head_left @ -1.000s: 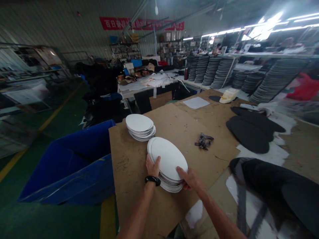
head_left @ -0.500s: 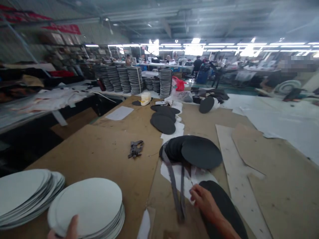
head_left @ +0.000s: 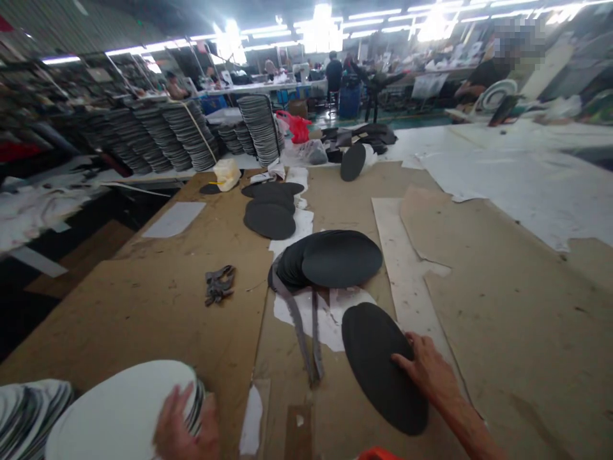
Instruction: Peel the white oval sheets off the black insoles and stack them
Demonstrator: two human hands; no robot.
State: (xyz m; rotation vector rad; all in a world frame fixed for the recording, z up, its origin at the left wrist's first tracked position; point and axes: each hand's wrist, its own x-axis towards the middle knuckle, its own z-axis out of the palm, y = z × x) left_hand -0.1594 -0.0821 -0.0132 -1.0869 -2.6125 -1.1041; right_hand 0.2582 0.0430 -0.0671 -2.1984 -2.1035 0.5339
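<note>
My left hand [head_left: 184, 425], blurred by motion, is at the right edge of a stack of white oval pieces [head_left: 115, 409], its fingers apart. My right hand [head_left: 431, 367] lies over the right edge of dark grey oval pieces [head_left: 383, 370], the thumb on the top face and the fingers along the rim; the fingers are spread. Ahead of it, a fanned pile of dark ovals [head_left: 342, 259] rests on white paper. Two grey strips [head_left: 299, 326] run from that pile toward me.
More white ovals [head_left: 29, 415] stand at the lower left. A bundle of grey strips [head_left: 220, 284] lies on the brown board. Farther off are more dark ovals [head_left: 271, 217], a whitish jug [head_left: 227, 174] and tall stacks [head_left: 261, 131]. People sit in the background.
My right hand, earlier pinched near the strips, has moved right onto the dark ovals and opened. My left hand has shifted to the white stack's right edge. The view has swung right.
</note>
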